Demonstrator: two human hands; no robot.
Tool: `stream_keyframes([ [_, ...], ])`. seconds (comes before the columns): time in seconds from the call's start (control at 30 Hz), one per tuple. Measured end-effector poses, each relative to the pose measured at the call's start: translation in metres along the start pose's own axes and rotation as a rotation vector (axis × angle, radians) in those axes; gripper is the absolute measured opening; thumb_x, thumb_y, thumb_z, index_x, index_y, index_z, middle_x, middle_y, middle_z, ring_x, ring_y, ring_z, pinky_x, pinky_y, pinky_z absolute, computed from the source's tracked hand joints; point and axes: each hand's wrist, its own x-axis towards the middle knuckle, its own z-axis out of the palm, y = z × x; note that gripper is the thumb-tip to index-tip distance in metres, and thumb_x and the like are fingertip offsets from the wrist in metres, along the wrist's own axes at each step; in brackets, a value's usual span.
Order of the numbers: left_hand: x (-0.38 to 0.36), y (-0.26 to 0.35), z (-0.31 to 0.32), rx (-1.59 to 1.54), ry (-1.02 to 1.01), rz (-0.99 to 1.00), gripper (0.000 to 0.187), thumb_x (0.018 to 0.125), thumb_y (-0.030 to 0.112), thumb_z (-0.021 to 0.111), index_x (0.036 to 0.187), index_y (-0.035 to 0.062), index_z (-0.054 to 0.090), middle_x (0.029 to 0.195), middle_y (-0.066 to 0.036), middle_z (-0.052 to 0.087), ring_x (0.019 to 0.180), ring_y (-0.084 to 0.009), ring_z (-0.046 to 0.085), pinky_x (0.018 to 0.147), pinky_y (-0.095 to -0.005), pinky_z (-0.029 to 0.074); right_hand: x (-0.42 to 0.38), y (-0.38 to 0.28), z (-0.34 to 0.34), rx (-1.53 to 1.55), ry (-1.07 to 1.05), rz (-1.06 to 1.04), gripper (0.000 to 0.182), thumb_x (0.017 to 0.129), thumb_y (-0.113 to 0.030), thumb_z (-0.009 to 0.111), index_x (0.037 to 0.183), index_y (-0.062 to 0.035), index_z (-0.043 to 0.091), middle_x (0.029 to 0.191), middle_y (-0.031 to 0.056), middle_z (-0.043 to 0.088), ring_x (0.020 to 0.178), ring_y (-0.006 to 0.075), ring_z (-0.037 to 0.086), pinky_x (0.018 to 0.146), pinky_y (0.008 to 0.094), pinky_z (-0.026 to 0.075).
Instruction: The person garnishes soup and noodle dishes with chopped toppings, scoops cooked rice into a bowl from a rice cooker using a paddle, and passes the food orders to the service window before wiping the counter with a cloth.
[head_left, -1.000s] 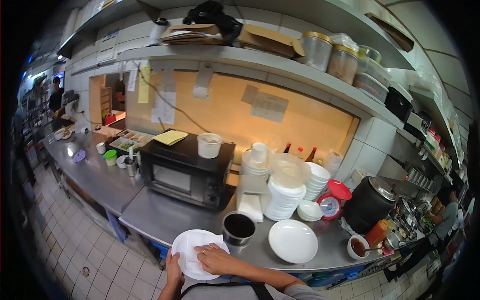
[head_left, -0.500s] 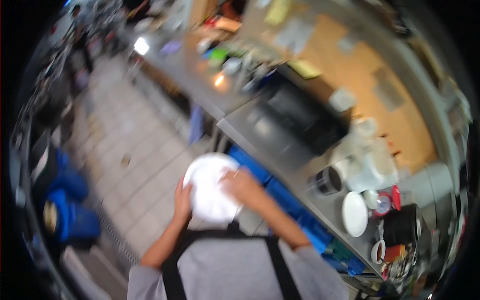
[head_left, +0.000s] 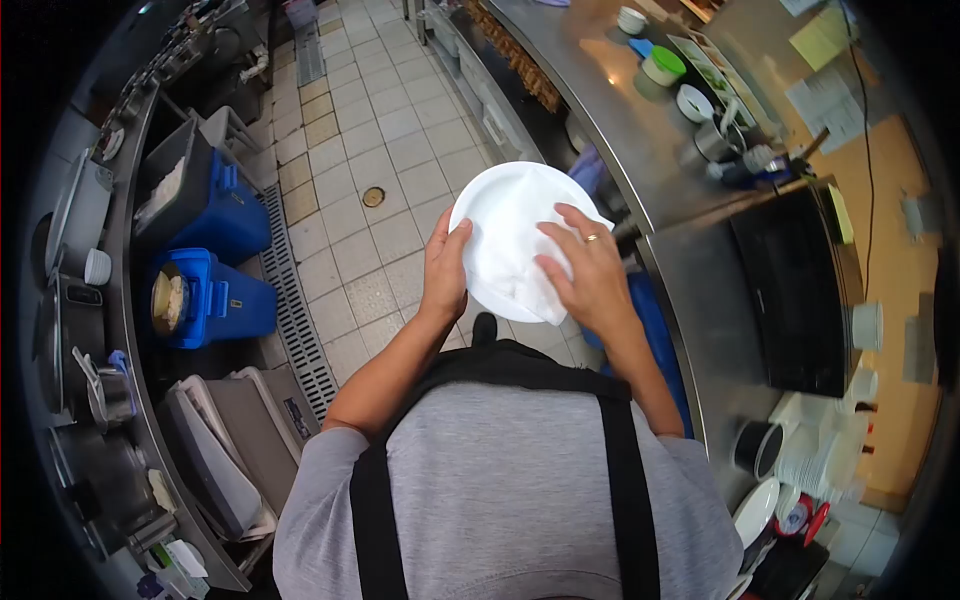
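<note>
A round white plate (head_left: 482,187) is held out in front of my apron, above the tiled floor. My left hand (head_left: 444,265) grips its left rim, thumb on the upper face and fingers hidden beneath. Spread across the plate is a thin white cloth (head_left: 518,235), possibly a paper towel, with one corner hanging past the lower right rim. On its right part rests my right hand (head_left: 590,270), fingers curved onto it, a ring on one finger.
To my right runs a steel counter (head_left: 690,320) bearing a black microwave (head_left: 790,290), a black-sided pot (head_left: 758,447) and stacked white plates (head_left: 822,450). Blue bins (head_left: 230,300) stand on the left beside a floor drain grate (head_left: 295,290). A green-lidded tub (head_left: 664,65) sits further along the counter.
My view has swung to the right and become sharp. The plate stays between my hands, while my right hand has shifted on the cloth over the plate.
</note>
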Motion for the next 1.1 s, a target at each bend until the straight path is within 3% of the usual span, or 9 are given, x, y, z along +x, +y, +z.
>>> stream_keyframes([
  [0.13, 0.067, 0.027, -0.018, 0.029, 0.089, 0.086, 0.039, 0.092, 0.015, 0.047, 0.127, -0.0029, 0.045, 0.112, -0.012, 0.058, 0.098, -0.0152, 0.056, 0.086, -0.0272, 0.045, 0.079, 0.015, 0.045, -0.037, -0.186, -0.162, 0.050, 0.079, -0.035, 0.065, 0.123, -0.0124, 0.056, 0.136, 0.0195, 0.041, 0.122, 0.0370, 0.041, 0.099, 0.0538, 0.032],
  [0.27, 0.134, 0.049, -0.054, 0.001, 0.180, 0.089, 0.040, 0.092, 0.014, 0.047, 0.127, -0.0030, 0.044, 0.113, -0.012, 0.057, 0.100, -0.0163, 0.056, 0.089, -0.0284, 0.044, 0.154, 0.027, 0.090, 0.050, -0.272, -0.266, 0.051, 0.079, -0.035, 0.065, 0.124, -0.0132, 0.055, 0.137, 0.0192, 0.041, 0.123, 0.0370, 0.040, 0.100, 0.0516, 0.029],
  [0.4, 0.217, 0.074, -0.083, 0.011, 0.188, 0.080, 0.040, 0.092, 0.014, 0.046, 0.127, -0.0038, 0.043, 0.115, -0.014, 0.056, 0.101, -0.0182, 0.055, 0.089, -0.0296, 0.044, 0.237, 0.048, 0.138, 0.087, -0.258, -0.303, 0.052, 0.078, -0.035, 0.066, 0.123, -0.0137, 0.055, 0.136, 0.0201, 0.042, 0.122, 0.0358, 0.041, 0.099, 0.0496, 0.031],
  [0.5, 0.282, 0.098, -0.098, 0.018, 0.145, 0.083, 0.040, 0.091, 0.014, 0.046, 0.127, -0.0046, 0.043, 0.114, -0.015, 0.056, 0.101, -0.0183, 0.055, 0.088, -0.0296, 0.044, 0.300, 0.063, 0.157, 0.176, -0.098, -0.286, 0.051, 0.078, -0.035, 0.066, 0.123, -0.0140, 0.056, 0.135, 0.0204, 0.042, 0.119, 0.0362, 0.045, 0.098, 0.0491, 0.032],
  [0.63, 0.363, 0.131, -0.106, 0.023, 0.088, 0.077, 0.041, 0.091, 0.014, 0.046, 0.127, -0.0050, 0.042, 0.113, -0.014, 0.057, 0.101, -0.0181, 0.055, 0.087, -0.0293, 0.044, 0.369, 0.091, 0.169, 0.091, 0.144, -0.063, 0.043, 0.077, -0.018, 0.068, 0.118, -0.0101, 0.059, 0.138, 0.0203, 0.039, 0.112, 0.0352, 0.051, 0.096, 0.0418, 0.040],
  [0.73, 0.423, 0.149, -0.100, 0.005, 0.021, 0.015, 0.042, 0.091, 0.013, 0.046, 0.129, -0.0051, 0.041, 0.114, -0.014, 0.056, 0.101, -0.0186, 0.055, 0.089, -0.0296, 0.044, 0.403, 0.123, 0.180, 0.100, 0.176, 0.207, 0.048, 0.078, -0.017, 0.066, 0.124, -0.0089, 0.053, 0.138, 0.0212, 0.038, 0.113, 0.0374, 0.050, 0.095, 0.0418, 0.041],
  [0.87, 0.510, 0.151, -0.084, -0.030, -0.042, -0.071, 0.041, 0.092, 0.014, 0.046, 0.128, -0.0050, 0.041, 0.115, -0.014, 0.057, 0.101, -0.0186, 0.056, 0.089, -0.0297, 0.044, 0.451, 0.190, 0.202, 0.257, 0.170, 0.395, 0.060, 0.081, -0.019, 0.066, 0.134, -0.0088, 0.041, 0.135, 0.0218, 0.042, 0.111, 0.0344, 0.053, 0.092, 0.0384, 0.044],
  [0.97, 0.588, 0.134, -0.071, 0.003, -0.052, -0.114, 0.040, 0.090, 0.015, 0.049, 0.125, -0.0042, 0.045, 0.110, -0.013, 0.059, 0.094, -0.0194, 0.059, 0.085, -0.0311, 0.047, 0.497, 0.244, 0.219, 0.705, 0.174, 0.712, 0.061, 0.082, -0.019, 0.065, 0.136, -0.0090, 0.040, 0.132, 0.0202, 0.046, 0.109, 0.0314, 0.056, 0.089, 0.0352, 0.045],
  [1.1, 0.690, 0.123, -0.048, -0.009, -0.145, -0.207, 0.038, 0.092, 0.013, 0.047, 0.125, -0.0050, 0.044, 0.111, -0.013, 0.059, 0.097, -0.0190, 0.058, 0.086, -0.0304, 0.046, 0.565, 0.337, 0.242, 0.540, 0.166, 0.636, 0.058, 0.081, -0.012, 0.061, 0.136, -0.0086, 0.041, 0.121, 0.0211, 0.056, 0.108, 0.0298, 0.057, 0.091, 0.0351, 0.044],
])
